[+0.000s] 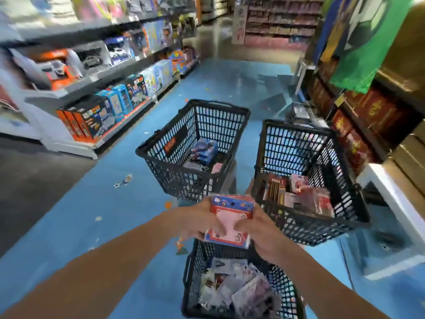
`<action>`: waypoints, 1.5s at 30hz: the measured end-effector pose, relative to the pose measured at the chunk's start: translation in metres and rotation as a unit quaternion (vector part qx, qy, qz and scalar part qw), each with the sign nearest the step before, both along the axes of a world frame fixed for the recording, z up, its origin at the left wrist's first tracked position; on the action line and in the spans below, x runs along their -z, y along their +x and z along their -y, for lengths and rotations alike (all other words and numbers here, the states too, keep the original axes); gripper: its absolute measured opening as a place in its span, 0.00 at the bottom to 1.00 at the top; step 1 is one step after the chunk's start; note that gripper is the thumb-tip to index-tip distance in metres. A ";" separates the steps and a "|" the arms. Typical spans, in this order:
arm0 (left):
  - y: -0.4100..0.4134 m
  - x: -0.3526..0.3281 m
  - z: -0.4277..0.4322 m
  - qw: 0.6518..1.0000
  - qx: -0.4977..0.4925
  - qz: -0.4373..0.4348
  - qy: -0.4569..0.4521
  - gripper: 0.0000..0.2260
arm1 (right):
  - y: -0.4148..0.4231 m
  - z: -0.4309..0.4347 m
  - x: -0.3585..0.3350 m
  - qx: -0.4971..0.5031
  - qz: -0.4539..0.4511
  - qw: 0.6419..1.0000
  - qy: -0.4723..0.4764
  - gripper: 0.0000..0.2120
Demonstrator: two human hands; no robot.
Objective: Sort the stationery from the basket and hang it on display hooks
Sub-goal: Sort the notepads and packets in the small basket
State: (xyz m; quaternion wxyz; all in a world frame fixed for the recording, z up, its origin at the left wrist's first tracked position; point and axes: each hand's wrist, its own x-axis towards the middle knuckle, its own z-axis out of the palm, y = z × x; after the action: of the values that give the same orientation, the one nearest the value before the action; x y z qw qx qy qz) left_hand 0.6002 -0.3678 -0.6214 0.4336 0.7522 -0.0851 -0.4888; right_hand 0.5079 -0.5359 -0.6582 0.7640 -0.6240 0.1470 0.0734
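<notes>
Head view: three black baskets on the blue floor (92, 215). Near basket (195, 268) is under our arms, left basket (184, 180) ahead, right basket (299, 229) ahead-right. The pink-red pack (230, 217) sits over the near basket's far rim, long axis pointing away from us. Both grips are clamped on it: left hand (197, 219), right hand (264, 233). Right basket holds similar reds, and the right hand is nearer to it, we reckon.

Nearest basket (191, 279) cut by bottom edge

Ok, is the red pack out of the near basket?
Out: left hand and right hand hold the pack above the near basket.
</notes>
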 end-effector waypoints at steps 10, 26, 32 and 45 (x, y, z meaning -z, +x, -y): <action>0.038 -0.191 0.041 0.999 -0.016 0.027 -0.008 0.23 | 0.041 0.040 -0.181 0.026 -0.006 0.999 0.022 0.40; 0.076 -0.265 0.220 0.990 -0.018 0.091 -0.106 0.11 | 0.065 0.183 -0.280 0.258 0.006 0.960 -0.111 0.15; 0.131 -0.189 0.308 0.986 -0.037 0.154 -0.044 0.06 | 0.133 0.266 -0.207 0.249 -0.048 0.959 -0.128 0.14; 0.226 0.078 0.417 0.978 -0.113 0.114 0.131 0.14 | 0.260 0.364 0.076 0.132 -0.230 0.955 -0.133 0.08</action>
State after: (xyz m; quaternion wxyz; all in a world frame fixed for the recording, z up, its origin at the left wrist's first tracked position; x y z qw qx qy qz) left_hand 0.8263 -0.7847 -0.6992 0.3715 0.8580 0.0160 -0.3542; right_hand 0.7680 -0.9002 -0.7346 0.6225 -0.6610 0.4086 0.0931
